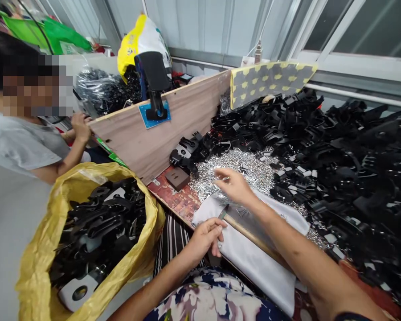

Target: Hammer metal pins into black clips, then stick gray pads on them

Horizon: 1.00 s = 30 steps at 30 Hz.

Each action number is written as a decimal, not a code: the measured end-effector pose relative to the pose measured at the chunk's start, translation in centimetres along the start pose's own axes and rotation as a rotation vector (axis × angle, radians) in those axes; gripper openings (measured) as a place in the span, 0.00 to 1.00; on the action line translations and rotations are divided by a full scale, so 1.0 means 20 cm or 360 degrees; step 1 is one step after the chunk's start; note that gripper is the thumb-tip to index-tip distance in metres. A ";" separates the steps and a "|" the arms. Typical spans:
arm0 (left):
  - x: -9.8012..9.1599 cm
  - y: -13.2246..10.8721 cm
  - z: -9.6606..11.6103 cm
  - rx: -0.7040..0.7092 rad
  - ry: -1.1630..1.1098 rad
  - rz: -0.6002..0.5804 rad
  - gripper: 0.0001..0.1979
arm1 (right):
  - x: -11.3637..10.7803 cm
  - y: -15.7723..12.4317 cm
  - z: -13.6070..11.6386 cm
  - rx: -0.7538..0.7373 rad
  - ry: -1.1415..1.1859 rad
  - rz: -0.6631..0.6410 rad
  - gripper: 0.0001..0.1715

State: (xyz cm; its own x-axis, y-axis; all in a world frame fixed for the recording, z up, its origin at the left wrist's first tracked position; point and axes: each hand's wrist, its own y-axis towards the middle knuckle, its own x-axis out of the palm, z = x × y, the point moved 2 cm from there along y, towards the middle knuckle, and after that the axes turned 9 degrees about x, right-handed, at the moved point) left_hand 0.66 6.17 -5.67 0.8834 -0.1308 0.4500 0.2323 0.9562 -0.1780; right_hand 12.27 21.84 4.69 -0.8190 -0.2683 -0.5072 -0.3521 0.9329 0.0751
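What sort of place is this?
Probably an assembly workshop: a large heap of black parts and a pile of silvery metal pins lie on a worktable, beside a yellow sack holding more black pieces.

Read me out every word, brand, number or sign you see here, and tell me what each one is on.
No text can be read in this view.
Yellow-and-white plastic bag: printed marks, too blurred to read.
Brown box: small dark marks on top; I cannot tell whether they are lettering.
Silvery metal pins and black parts: no legible markings.
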 end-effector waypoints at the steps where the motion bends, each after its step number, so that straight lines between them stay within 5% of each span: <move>1: 0.00 0.00 -0.01 -0.0002 0.0003 -0.0007 0.24 | 0.15 0.06 -0.03 -0.0089 -0.0303 -0.0077 0.25; 4: -0.01 0.01 -0.02 -0.0003 0.0020 -0.0004 0.25 | 0.45 0.24 -0.08 -0.0192 -0.0783 -0.0130 0.39; 7: -0.01 0.00 -0.02 0.0001 0.0021 -0.0007 0.24 | 0.50 0.37 -0.07 -0.0114 -0.0743 -0.0065 0.35; 12: -0.04 -0.03 0.04 0.0013 0.0045 -0.0048 0.23 | 0.22 0.39 0.04 0.0090 -0.0545 0.0162 0.23; 15: -0.07 -0.05 0.14 0.0249 0.0247 0.0154 0.26 | 0.02 0.22 0.10 0.0174 -0.0405 0.0164 0.17; 18: -0.07 -0.03 0.25 0.0585 0.0649 0.0422 0.32 | -0.07 -0.08 0.13 0.0226 -0.0272 -0.0006 0.10; 23: 0.06 0.01 0.24 0.0694 0.1171 -0.0105 0.11 | -0.06 -0.48 0.19 0.0357 0.0326 -0.0362 0.11; 25: 0.10 0.00 0.20 0.0643 0.1218 -0.0203 0.13 | -0.13 -0.56 0.24 0.0471 0.0527 -0.0435 0.13; 30: 0.17 -0.03 0.20 0.0596 0.1150 -0.0241 0.10 | -0.41 -0.60 0.27 0.0518 0.0339 -0.0061 0.16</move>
State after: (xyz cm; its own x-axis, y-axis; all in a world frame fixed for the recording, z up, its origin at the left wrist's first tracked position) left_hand 1.91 6.14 -0.51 0.9271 -0.2789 -0.2504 0.3315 0.9220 0.2002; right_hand 25.62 14.03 3.36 -0.8957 -0.3164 -0.3124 -0.2502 0.9394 -0.2342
